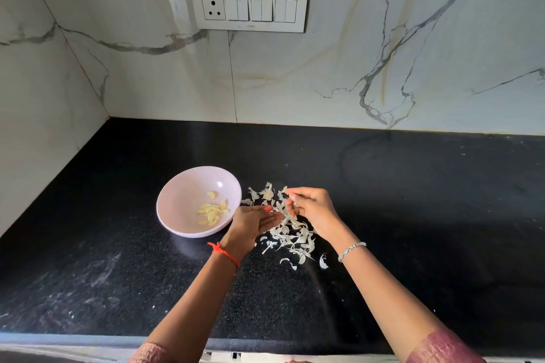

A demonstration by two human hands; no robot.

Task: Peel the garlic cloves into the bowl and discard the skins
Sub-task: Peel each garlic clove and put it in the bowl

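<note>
We've got peeled garlic cloves [213, 211] in the pink bowl [180, 200] on the black counter [413, 215], skins [295, 237] piled just right of it. Our left hand [253, 222] is flat, palm up w/ skins at its fingertips; our right hand [309, 209] pinches skins above the pile.

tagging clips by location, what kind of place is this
Most likely a home kitchen: a black stone countertop set in a corner of marble-look wall, a socket and switch panel above it, and a bowl of peeled garlic cloves beside loose skins.
</note>
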